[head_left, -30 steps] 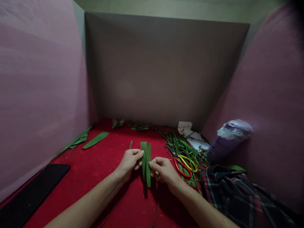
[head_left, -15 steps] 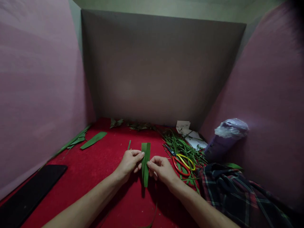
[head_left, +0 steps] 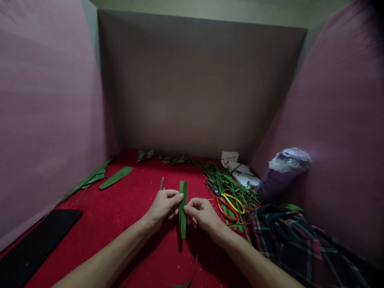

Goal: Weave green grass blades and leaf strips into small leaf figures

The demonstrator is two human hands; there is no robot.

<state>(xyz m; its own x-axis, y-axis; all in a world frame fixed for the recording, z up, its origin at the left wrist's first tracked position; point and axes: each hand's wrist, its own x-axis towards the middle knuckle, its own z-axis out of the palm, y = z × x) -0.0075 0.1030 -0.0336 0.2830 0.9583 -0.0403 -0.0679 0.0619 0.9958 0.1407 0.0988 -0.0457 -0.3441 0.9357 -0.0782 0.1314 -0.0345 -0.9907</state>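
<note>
A long green leaf strip [head_left: 183,212] stands upright between my two hands above a red cloth [head_left: 126,208]. My left hand [head_left: 163,205] pinches its left edge with thumb and fingers. My right hand [head_left: 202,214] pinches its right edge, fingers curled. The two halves of the strip lie pressed together, folded lengthwise. A thin green sliver [head_left: 161,183] lies on the cloth just beyond my left hand.
Red and yellow scissors [head_left: 227,202] rest on a heap of green stems [head_left: 231,186] to the right. Behind are white papers [head_left: 237,166], a purple wrapped bundle [head_left: 280,174] and plaid fabric [head_left: 300,244]. Cut leaves [head_left: 115,177] and a black board [head_left: 33,244] lie left. Cardboard walls enclose the space.
The two side-by-side halves of the leaf strip have been brought together into one narrower strip, and my hands have closed in towards each other.
</note>
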